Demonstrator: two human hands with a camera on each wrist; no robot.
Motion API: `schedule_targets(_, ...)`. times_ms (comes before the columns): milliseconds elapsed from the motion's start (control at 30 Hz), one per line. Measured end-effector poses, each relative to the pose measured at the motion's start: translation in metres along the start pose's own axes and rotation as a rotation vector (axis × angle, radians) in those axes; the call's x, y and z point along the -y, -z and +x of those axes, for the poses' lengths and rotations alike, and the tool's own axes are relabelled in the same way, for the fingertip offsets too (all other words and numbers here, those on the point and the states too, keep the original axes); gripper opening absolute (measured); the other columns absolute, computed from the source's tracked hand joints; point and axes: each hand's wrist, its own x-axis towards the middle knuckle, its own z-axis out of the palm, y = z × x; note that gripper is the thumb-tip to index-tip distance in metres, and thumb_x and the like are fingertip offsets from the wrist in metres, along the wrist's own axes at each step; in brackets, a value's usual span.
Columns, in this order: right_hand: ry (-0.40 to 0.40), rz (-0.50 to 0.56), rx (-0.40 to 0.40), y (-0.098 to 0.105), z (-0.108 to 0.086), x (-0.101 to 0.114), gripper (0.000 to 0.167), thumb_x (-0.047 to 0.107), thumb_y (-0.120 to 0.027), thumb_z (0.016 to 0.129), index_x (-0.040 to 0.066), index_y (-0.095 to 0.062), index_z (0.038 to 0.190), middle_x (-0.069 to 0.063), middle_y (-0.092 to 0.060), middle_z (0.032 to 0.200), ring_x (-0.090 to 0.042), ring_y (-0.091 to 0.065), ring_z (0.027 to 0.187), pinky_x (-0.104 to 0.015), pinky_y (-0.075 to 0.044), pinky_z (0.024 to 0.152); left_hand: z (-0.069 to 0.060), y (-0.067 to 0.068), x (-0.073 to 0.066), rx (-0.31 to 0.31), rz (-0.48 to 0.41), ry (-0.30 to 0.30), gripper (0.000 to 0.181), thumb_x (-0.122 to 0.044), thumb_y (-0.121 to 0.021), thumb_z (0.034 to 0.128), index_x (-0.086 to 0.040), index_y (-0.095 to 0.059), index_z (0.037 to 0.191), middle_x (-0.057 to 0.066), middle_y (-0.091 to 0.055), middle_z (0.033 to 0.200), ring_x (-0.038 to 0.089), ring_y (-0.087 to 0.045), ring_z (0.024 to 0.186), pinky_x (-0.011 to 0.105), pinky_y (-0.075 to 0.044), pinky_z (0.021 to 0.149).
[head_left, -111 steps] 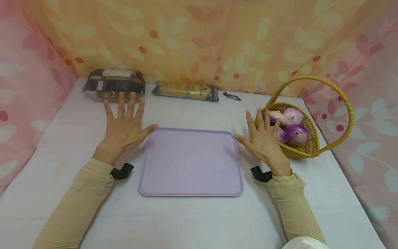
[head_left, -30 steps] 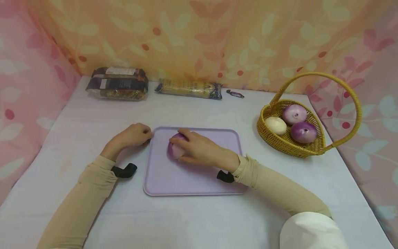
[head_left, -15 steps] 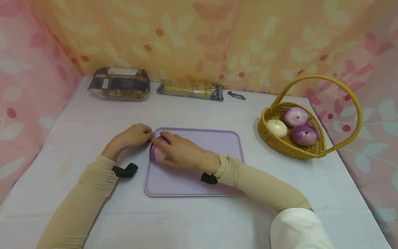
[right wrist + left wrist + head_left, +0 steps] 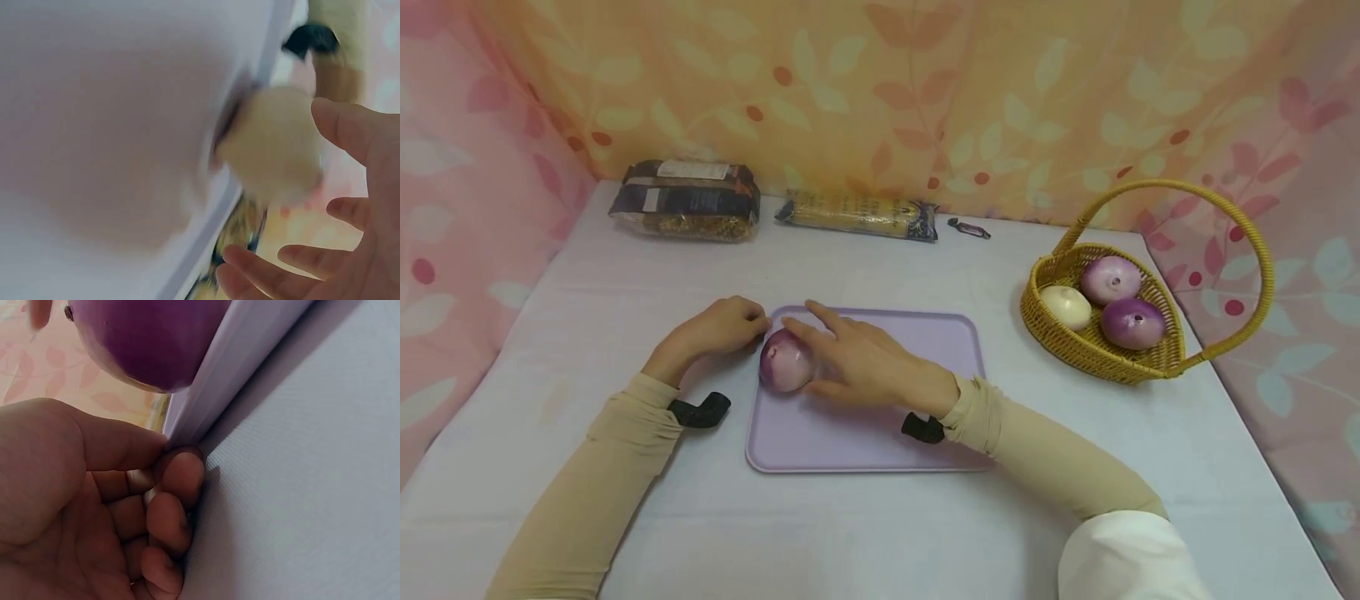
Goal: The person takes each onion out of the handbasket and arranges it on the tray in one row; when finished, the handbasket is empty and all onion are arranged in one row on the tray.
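A purple onion sits on the left part of the lilac tray, close to its rim. Just right of it hovers my right hand, fingers spread and apart from the onion. In the right wrist view the onion looks pale and blurred, with a gap between it and my fingers. My left hand is at the tray's far left corner. The left wrist view shows its thumb and curled forefinger pinching the tray rim, below the onion.
On the right, a yellow wicker basket with a tall handle holds two purple onions and a whitish onion. Along the back lie a dark bag of pasta, a yellow packet and a small wrapped candy.
From the basket side, an onion has come onto the tray in my right hand and slid left. That hand has now let go and drawn slightly right. My left hand has taken the tray rim.
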Motion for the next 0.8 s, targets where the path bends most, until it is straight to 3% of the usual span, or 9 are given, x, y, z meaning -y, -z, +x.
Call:
schedule_targets(100, -0.083, 0.019, -0.067, 0.009, -0.017, -0.021, 0.077, 0.049, -0.063, 0.09, 0.023, -0.028, 0.154, -0.016, -0.03, 0.157, -0.033, -0.055, 0.127, -0.047, -0.05, 0.098, 0.0, -0.001, 0.002, 0.0, -0.005, 0.003, 0.032, -0.019, -0.047, 0.0973, -0.008, -0.056, 0.068, 0.0, -0.053, 0.061, 0.015, -0.046, 0.062, 0.029, -0.036, 0.06)
schedule_targets(200, -0.214, 0.059, -0.189, 0.022, -0.041, -0.048, 0.064, 0.04, -0.064, 0.092, 0.016, -0.042, 0.147, -0.015, -0.042, 0.15, -0.033, -0.059, 0.121, -0.049, -0.051, 0.095, 0.0, -0.001, 0.002, 0.004, -0.007, 0.003, 0.033, -0.019, -0.047, 0.0978, -0.008, -0.056, 0.068, 0.0, -0.053, 0.061, 0.014, -0.045, 0.062, 0.029, -0.035, 0.06)
schedule_targets(400, -0.549, 0.102, -0.552, 0.057, -0.105, -0.112, 0.033, 0.018, -0.063, 0.091, 0.002, -0.065, 0.121, -0.02, -0.067, 0.115, -0.034, -0.066, 0.097, -0.047, -0.051, 0.084, 0.003, 0.003, -0.002, -0.006, 0.001, -0.011, 0.033, -0.019, -0.046, 0.0982, -0.008, -0.056, 0.069, 0.002, -0.053, 0.063, 0.015, -0.046, 0.061, 0.029, -0.036, 0.059)
schedule_targets(500, -0.719, 0.052, -0.628, 0.07, -0.14, -0.14, 0.032, 0.018, -0.057, 0.091, 0.001, -0.066, 0.116, -0.022, -0.067, 0.108, -0.037, -0.063, 0.096, -0.05, -0.046, 0.083, 0.004, 0.004, -0.003, -0.003, 0.007, -0.02, 0.033, -0.02, -0.047, 0.0983, -0.008, -0.057, 0.07, 0.001, -0.054, 0.063, 0.015, -0.046, 0.061, 0.028, -0.036, 0.059)
schedule_targets(567, -0.817, 0.008, -0.586, 0.076, -0.161, -0.154, 0.035, 0.022, -0.053, 0.092, 0.0, -0.065, 0.116, -0.025, -0.064, 0.109, -0.04, -0.06, 0.101, -0.054, -0.044, 0.086, 0.004, 0.004, -0.003, 0.005, 0.011, -0.023, 0.033, -0.02, -0.047, 0.0986, -0.008, -0.058, 0.07, 0.001, -0.055, 0.062, 0.014, -0.046, 0.061, 0.028, -0.036, 0.059)
schedule_targets(667, -0.928, -0.029, -0.419, 0.08, -0.184, -0.17, 0.046, 0.035, -0.048, 0.096, -0.001, -0.059, 0.122, -0.03, -0.06, 0.115, -0.047, -0.056, 0.106, -0.06, -0.043, 0.083, 0.003, 0.003, -0.002, 0.014, 0.019, -0.015, 0.033, -0.02, -0.048, 0.0988, -0.009, -0.058, 0.07, 0.0, -0.054, 0.062, 0.014, -0.046, 0.06, 0.028, -0.036, 0.059)
schedule_targets(800, -0.952, 0.02, -0.181, 0.078, -0.196, -0.184, 0.066, 0.053, -0.039, 0.099, -0.002, -0.048, 0.134, -0.034, -0.054, 0.128, -0.055, -0.05, 0.115, -0.066, -0.041, 0.088, 0.001, 0.001, 0.0, 0.005, 0.009, -0.014, 0.032, -0.02, -0.048, 0.0981, -0.008, -0.058, 0.07, 0.0, -0.054, 0.062, 0.014, -0.046, 0.06, 0.029, -0.036, 0.059)
